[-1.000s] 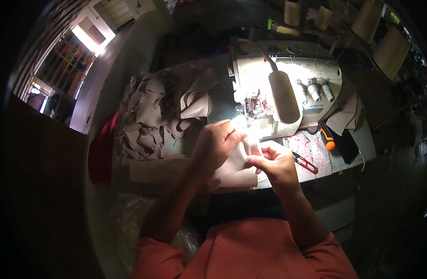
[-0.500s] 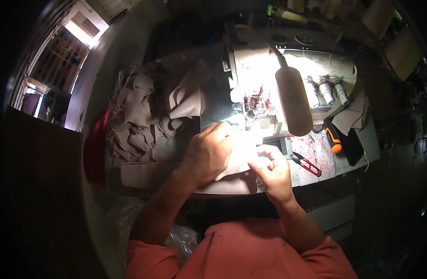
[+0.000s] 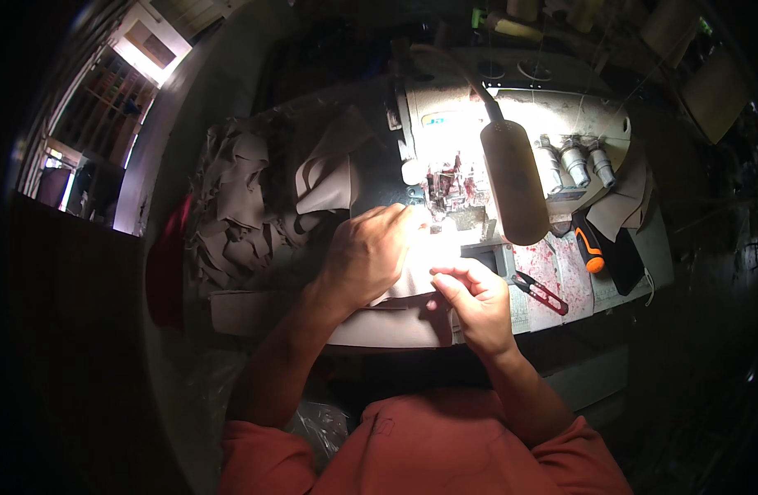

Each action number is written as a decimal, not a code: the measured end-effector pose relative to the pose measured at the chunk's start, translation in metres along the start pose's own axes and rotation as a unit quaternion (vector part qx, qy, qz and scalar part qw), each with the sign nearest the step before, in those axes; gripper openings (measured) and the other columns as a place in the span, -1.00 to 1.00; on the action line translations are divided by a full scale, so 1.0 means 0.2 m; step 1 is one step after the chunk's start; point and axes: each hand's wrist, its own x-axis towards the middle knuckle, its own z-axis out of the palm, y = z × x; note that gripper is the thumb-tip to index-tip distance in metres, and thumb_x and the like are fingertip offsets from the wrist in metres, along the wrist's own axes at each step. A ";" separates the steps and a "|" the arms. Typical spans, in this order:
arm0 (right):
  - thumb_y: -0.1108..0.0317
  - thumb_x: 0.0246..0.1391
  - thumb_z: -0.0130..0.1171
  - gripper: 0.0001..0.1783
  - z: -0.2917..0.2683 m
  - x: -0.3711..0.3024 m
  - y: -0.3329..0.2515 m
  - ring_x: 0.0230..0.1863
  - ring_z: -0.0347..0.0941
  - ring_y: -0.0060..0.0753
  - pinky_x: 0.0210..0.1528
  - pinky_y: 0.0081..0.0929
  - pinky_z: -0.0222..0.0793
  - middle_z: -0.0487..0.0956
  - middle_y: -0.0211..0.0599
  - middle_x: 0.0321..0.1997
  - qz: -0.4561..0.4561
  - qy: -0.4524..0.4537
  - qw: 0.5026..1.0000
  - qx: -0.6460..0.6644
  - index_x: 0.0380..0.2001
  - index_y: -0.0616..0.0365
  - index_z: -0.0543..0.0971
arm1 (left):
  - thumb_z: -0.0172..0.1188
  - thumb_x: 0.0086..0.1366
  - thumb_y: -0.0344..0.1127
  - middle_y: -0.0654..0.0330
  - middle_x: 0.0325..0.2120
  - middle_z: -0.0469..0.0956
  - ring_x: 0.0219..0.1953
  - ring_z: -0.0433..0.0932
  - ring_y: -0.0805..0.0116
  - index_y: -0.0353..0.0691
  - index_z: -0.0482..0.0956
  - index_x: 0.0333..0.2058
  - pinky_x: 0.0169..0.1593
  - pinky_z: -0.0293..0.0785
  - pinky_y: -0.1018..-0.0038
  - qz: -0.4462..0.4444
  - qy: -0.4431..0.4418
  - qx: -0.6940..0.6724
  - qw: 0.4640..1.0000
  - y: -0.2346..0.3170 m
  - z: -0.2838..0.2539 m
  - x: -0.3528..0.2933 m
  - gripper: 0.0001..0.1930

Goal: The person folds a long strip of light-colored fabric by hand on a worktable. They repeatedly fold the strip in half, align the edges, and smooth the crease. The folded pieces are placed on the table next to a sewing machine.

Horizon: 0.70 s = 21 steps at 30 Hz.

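Observation:
Under the bright light at a sewing machine [image 3: 433,107], a pale piece of fabric [image 3: 414,280] lies close to the needle area. My left hand [image 3: 371,252] rests on its left side, fingers curled together over it; glare washes out the fingertips. At the fabric's right edge, thumb and fingers of my right hand [image 3: 471,297] are pinched together. A longer pale fabric strip [image 3: 395,324] lies flat beneath, along the table's front edge. The needle and presser foot are lost in the glare.
A heap of pale cut pieces [image 3: 243,186] covers the table's left. An oblong lamp [image 3: 513,181] hangs over the machine. Thread snips [image 3: 541,293], an orange-and-black handled tool [image 3: 591,250] and a dark flat phone-like object [image 3: 622,260] lie to the right.
My right hand has shifted slightly left along the fabric's edge, its fingers closer together. The fabric's near corner sits a little farther from me. My left hand stays nearly in place.

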 end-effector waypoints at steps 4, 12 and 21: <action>0.52 0.00 0.01 -0.83 0.00 0.00 0.00 -0.49 0.39 -0.63 -0.43 -0.71 0.34 0.50 -0.29 -0.44 0.000 -0.002 1.000 -0.002 -0.30 0.37 0.45 | 0.03 0.00 -0.49 0.08 -0.52 0.47 -0.41 0.48 0.12 -0.28 0.40 -0.35 -0.34 0.40 0.35 0.016 0.028 0.010 0.999 0.00 0.02 0.00 -0.83; 0.56 -0.03 0.03 -0.73 -0.04 -0.02 0.02 -0.49 0.40 -0.62 -0.42 -0.70 0.36 0.50 -0.28 -0.44 -0.019 0.013 0.999 0.034 -0.19 0.36 0.36 | 0.18 0.00 -0.44 0.14 -0.51 0.50 -0.41 0.51 0.42 -0.34 0.38 -0.27 -0.36 0.41 0.51 -0.148 -0.050 -0.144 0.977 0.12 -0.10 -0.01 -0.72; 0.53 -0.12 0.12 -0.61 -0.07 -0.09 -0.12 -0.46 0.51 -0.48 -0.41 -0.60 0.38 0.55 -0.17 -0.51 -0.130 -0.041 0.959 -0.247 -0.13 0.23 0.37 | 0.26 -0.03 -0.32 0.24 -0.64 0.50 -0.52 0.45 0.62 -0.36 0.47 -0.48 -0.48 0.36 0.62 -0.339 -0.149 -0.471 0.801 0.12 -0.20 -0.10 -0.77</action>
